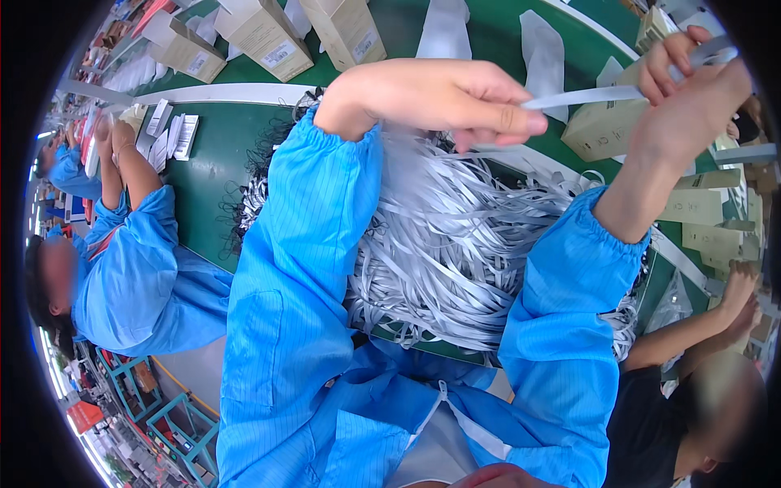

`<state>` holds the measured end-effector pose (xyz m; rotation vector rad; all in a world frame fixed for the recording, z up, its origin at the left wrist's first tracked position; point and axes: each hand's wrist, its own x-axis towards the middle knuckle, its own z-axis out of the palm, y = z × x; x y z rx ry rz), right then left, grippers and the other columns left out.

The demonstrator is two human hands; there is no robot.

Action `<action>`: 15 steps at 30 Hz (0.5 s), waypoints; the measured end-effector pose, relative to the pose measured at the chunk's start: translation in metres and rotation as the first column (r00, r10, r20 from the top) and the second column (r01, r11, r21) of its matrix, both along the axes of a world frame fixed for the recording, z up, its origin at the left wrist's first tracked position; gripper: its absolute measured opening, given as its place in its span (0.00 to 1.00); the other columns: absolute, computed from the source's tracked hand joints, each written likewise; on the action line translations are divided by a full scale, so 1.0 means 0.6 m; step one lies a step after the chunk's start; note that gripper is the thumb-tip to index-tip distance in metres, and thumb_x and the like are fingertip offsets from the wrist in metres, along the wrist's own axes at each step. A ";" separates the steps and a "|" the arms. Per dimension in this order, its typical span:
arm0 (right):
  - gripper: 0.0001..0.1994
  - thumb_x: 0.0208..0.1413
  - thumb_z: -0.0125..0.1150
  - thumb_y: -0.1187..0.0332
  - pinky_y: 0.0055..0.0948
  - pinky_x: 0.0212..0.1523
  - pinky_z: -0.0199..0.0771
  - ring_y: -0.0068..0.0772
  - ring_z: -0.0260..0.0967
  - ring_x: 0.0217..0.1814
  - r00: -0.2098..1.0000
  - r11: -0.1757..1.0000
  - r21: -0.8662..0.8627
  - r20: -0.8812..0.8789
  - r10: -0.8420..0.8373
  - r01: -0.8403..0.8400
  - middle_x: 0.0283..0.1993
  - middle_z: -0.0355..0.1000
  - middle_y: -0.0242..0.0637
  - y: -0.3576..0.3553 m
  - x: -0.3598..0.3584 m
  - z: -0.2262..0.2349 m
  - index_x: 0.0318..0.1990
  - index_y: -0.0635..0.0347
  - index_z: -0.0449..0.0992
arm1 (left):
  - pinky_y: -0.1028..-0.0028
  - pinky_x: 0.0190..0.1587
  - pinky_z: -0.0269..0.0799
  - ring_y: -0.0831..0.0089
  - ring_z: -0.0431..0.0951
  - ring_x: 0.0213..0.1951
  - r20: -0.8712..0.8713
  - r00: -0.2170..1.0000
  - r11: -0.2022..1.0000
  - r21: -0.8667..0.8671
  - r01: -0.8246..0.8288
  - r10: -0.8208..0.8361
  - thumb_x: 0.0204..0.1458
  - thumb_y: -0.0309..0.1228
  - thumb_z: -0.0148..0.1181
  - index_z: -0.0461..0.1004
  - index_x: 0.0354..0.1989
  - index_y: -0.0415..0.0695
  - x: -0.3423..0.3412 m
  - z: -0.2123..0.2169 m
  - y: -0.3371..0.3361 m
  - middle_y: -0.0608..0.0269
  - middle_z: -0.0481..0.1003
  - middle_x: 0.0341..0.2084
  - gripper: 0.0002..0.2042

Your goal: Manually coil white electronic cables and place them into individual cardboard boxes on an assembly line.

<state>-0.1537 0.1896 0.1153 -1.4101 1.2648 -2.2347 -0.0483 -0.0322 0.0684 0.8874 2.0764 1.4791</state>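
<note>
A flat whitish strap (584, 97) is stretched between my two hands above the far side of the table. My left hand (455, 98) pinches one end of it between thumb and fingers. At the far right, my right hand (687, 102) is raised with bent fingers closed on the strap's other end. A grey, shiny piece (713, 53) shows at those fingers; its kind is not clear. Below my hands lies a large heap of similar straps (447, 252), tangled and spilling toward my body. Both my forearms, in blue sleeves, pass on either side of the heap.
Open beige cartons (264, 41) stand along the far side, with more cartons (695, 207) at right. White sleeves (543, 61) stand among them. Printed slips (175, 137) lie left on the green table (207, 179). Co-workers sit left (134, 281) and right (659, 423).
</note>
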 end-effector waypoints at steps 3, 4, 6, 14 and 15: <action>0.26 0.71 0.39 0.53 0.21 0.28 0.64 0.20 0.70 0.30 0.512 0.500 0.144 -0.062 -0.857 0.854 0.34 0.77 0.32 -0.004 0.022 -0.003 0.49 0.67 0.78 | 0.77 0.28 0.63 0.82 0.70 0.26 -0.155 0.963 0.975 0.017 -0.222 0.222 0.69 0.45 0.49 0.74 0.36 0.41 0.013 0.017 0.014 0.73 0.72 0.25 0.19; 0.25 0.71 0.41 0.50 0.22 0.25 0.58 0.19 0.64 0.26 0.403 0.385 0.119 -0.312 -0.860 0.915 0.29 0.72 0.30 -0.033 0.045 -0.005 0.40 0.65 0.75 | 0.76 0.27 0.60 0.83 0.67 0.25 -0.344 0.861 0.920 0.021 -0.391 0.374 0.68 0.45 0.50 0.74 0.34 0.42 0.018 0.019 0.019 0.74 0.70 0.23 0.19; 0.31 0.70 0.46 0.45 0.24 0.18 0.47 0.19 0.52 0.18 0.090 0.165 -0.032 -0.728 -0.679 0.986 0.19 0.61 0.25 -0.072 0.077 -0.003 0.21 0.61 0.68 | 0.76 0.25 0.55 0.85 0.63 0.23 -0.663 0.497 0.741 0.132 -0.658 0.560 0.67 0.47 0.53 0.73 0.30 0.43 0.029 0.029 0.032 0.76 0.66 0.19 0.19; 0.28 0.68 0.55 0.52 0.25 0.18 0.48 0.16 0.56 0.18 0.745 0.649 0.368 -0.313 -0.588 0.666 0.18 0.66 0.25 -0.093 0.069 -0.022 0.20 0.66 0.71 | 0.71 0.47 0.69 0.74 0.75 0.48 -0.311 0.487 0.518 0.021 -0.855 0.816 0.69 0.53 0.42 0.66 0.61 0.38 0.033 0.078 0.022 0.61 0.76 0.48 0.28; 0.27 0.67 0.57 0.54 0.25 0.18 0.47 0.15 0.55 0.17 0.764 0.672 0.364 -0.299 -0.572 0.645 0.17 0.64 0.23 -0.102 0.067 -0.027 0.19 0.66 0.71 | 0.71 0.47 0.69 0.74 0.75 0.48 -0.311 0.484 0.514 0.019 -0.858 0.818 0.69 0.53 0.42 0.66 0.61 0.38 0.027 0.057 0.019 0.61 0.76 0.48 0.28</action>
